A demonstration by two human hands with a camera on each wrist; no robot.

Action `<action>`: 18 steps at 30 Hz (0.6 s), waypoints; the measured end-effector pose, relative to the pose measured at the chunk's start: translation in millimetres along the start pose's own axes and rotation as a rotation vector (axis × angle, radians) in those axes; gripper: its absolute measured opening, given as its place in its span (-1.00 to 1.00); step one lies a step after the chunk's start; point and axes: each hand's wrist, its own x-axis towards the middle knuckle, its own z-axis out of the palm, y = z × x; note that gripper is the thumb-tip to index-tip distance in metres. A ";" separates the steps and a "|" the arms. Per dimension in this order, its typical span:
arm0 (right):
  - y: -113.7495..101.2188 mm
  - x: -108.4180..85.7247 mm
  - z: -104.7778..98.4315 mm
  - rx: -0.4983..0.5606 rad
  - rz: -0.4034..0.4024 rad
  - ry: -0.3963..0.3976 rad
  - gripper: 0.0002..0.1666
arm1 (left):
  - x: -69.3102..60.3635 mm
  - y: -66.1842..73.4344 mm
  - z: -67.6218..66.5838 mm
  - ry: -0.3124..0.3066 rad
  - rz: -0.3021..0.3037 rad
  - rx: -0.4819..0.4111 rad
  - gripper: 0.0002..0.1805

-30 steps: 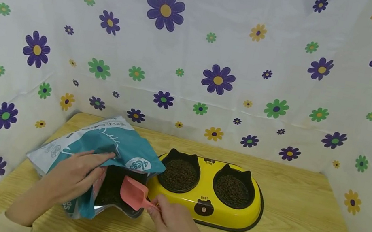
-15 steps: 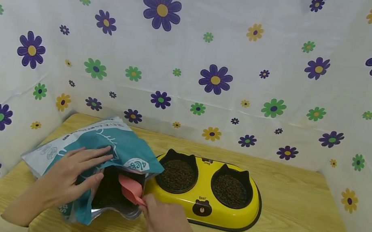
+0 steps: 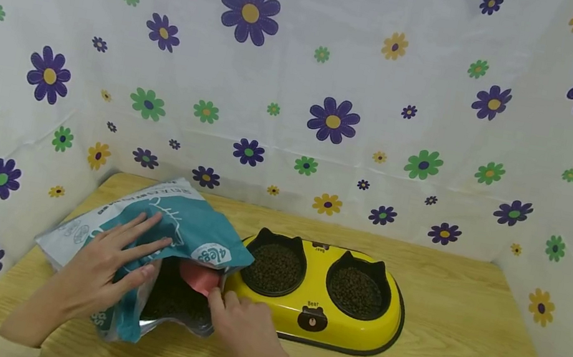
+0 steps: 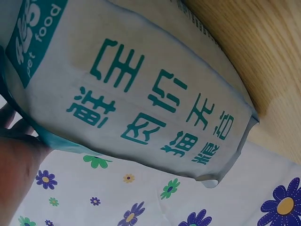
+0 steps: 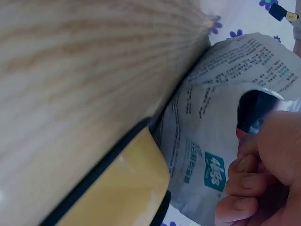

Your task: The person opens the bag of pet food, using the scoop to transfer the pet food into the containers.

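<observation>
By the left edge of the desk [image 3: 462, 353], the left hand [image 3: 101, 267] rests, fingers spread, on the bag [image 3: 200, 230]; the right hand [image 3: 251, 337], angled from the front edge, clamps the scoop [image 3: 198, 278], seemingly inside the bag's mouth.

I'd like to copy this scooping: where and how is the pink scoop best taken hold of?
I'd grip the pink scoop by its handle, probably from the near right: its broad head reaches leftward and away into the pet food bag, while the handle points back toward the right hand, which holds it.
</observation>
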 end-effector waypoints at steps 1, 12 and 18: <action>-1.4 1.1 1.0 0.015 0.002 -0.018 -0.76 | -0.2 0.2 -0.4 -0.001 -0.001 0.003 -0.44; -12.3 1.0 2.6 0.353 0.102 -0.161 -0.87 | -1.5 3.5 0.0 0.007 -0.046 -0.041 -0.49; -8.2 3.2 -2.9 0.561 0.169 -0.224 -0.82 | -1.6 3.2 1.2 0.020 -0.049 -0.051 -0.49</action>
